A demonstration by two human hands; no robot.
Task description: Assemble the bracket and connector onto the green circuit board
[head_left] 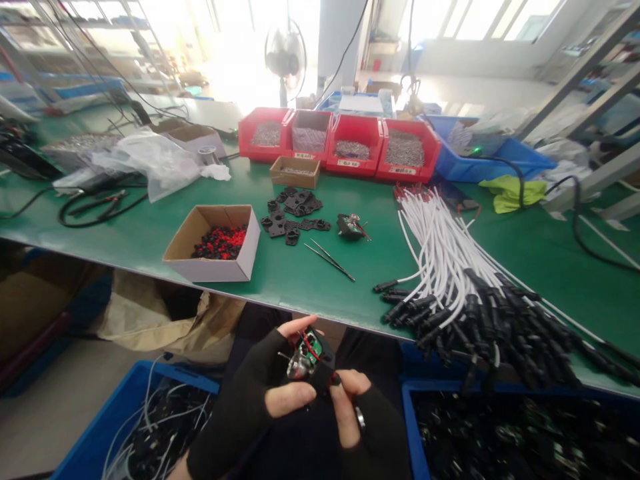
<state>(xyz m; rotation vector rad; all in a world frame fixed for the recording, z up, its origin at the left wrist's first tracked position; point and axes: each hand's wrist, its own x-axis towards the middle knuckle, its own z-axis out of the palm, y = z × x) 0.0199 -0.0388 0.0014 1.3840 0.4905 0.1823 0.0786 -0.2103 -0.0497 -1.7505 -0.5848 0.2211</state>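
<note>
Circuit-board assembly (308, 351) in a black housing, red wires exposed, held just off the near edge of the green table (365, 300). Left hand (274, 373), in a black fingerless glove, clamped around it, thumb on the near side, forefinger along the far side. Right hand (356, 407) at the right end, thumb and forefinger close together at a small red-and-black piece (335, 379); cannot tell whether gripped or only touched. On the tabletop ahead, tweezers (341, 270), a similar assembly (351, 227), black plastic plates (300, 203) and, to the left, a cardboard box (215, 270) of red and black parts (220, 242). To the right, bundled white cables (440, 227) with black connectors (475, 307).
</note>
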